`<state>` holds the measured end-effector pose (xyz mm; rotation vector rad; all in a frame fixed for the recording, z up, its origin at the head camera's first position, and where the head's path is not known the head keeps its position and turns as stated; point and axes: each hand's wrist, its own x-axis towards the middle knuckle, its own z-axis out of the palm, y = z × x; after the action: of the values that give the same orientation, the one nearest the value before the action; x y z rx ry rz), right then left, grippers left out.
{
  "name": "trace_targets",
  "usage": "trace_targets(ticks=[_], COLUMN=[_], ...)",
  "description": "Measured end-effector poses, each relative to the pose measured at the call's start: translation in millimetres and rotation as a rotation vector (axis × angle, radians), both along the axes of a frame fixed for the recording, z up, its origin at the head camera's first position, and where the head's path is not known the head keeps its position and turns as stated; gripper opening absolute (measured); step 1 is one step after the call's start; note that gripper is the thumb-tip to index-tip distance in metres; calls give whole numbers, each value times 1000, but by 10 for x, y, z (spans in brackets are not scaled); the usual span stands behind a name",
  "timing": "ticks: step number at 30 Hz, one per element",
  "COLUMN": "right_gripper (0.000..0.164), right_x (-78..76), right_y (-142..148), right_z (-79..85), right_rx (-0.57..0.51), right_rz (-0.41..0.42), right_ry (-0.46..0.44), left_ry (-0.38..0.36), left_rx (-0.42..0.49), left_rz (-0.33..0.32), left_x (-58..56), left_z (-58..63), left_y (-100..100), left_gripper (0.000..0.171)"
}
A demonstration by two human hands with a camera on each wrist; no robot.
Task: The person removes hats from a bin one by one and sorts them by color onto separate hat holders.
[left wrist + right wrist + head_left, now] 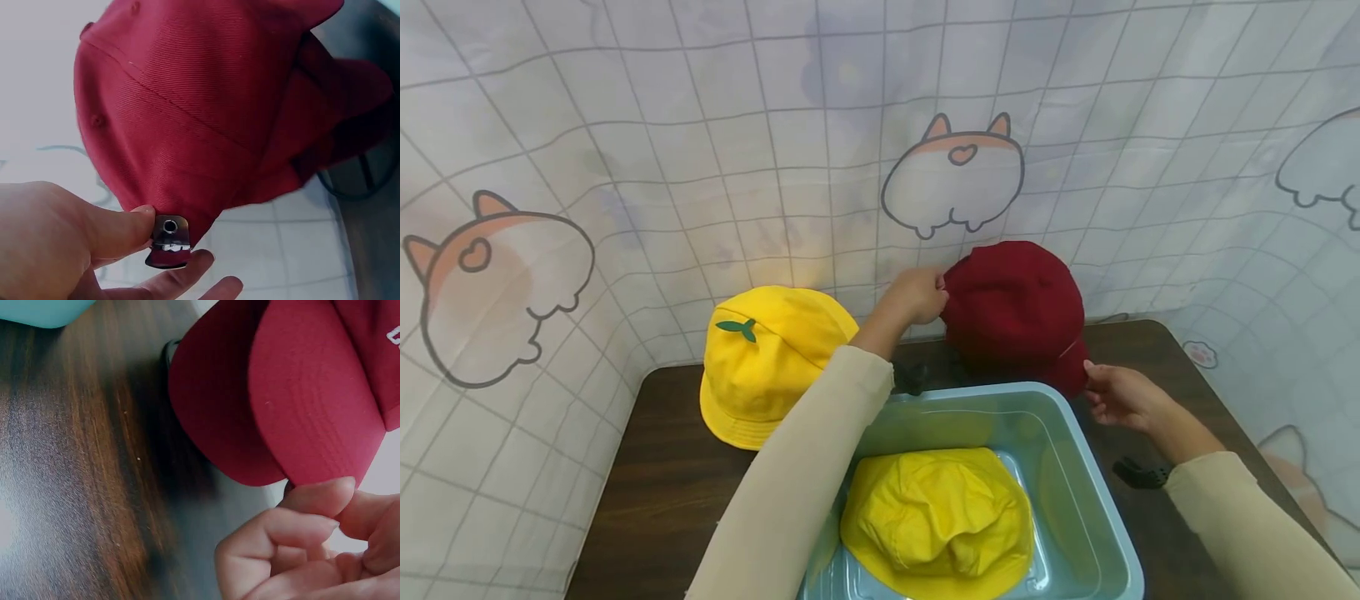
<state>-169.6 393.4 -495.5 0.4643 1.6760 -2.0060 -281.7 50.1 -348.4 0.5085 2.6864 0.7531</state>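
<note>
A dark red baseball cap (1011,304) is held up between both hands behind the tub. My left hand (917,296) pinches its back strap by the metal buckle (170,231), thumb on one side and fingers behind. With thumb and fingers, my right hand (1123,396) pinches the edge of the cap's brim (306,406). A second red brim (219,406) shows beneath the first in the right wrist view; whether it belongs to another cap I cannot tell. In the light blue plastic tub (1093,492) lies a yellow bucket hat (936,517), crown up.
Another yellow hat (767,350) with a green sprout stands on the dark wooden table (655,475), left of the tub and partly behind my left arm. A black object (1138,473) sits near my right wrist. A white gridded cloth (820,167) hangs behind the table.
</note>
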Motion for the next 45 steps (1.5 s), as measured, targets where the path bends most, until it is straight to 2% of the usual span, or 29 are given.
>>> trace_targets(ticks=[2,5,11,17,24,32,35,39,45], right_gripper=[28,30,32,33,34,32,32,34,54], right_x=[-16,-52,-117,-117,-110,-84,-83,-78,-20], right_y=[-35,-86,-144,-163,-196,-198,-195,-166,-123], right_z=[-28,-57,-83,-132,-181,-174,-151,-102,57], right_rx=[59,93,60,50,-3,-70,-64,44,418], right_rz=[5,17,9,-2,3,-16,-10,9,89], right_ry=[-22,-49,-100,-115,-118,-136,-128,-101,-16], left_ry=[-17,-32,-42,-74,-112,-102,-95,-86,-38], left_rx=[-22,-59,-118,-140,-137,-131,-132,-133,-138], left_rz=[7,20,42,65,92,98,97,93,73], left_x=[-16,-42,-75,-68,-71,-47,-36,-9,44], left_z=[-30,-65,-92,-93,-134,-143,-127,-86,13], left_y=[-8,-6,34,67,94,96,91,74,45], left_gripper=[13,13,16,31,36,43,43,42,33])
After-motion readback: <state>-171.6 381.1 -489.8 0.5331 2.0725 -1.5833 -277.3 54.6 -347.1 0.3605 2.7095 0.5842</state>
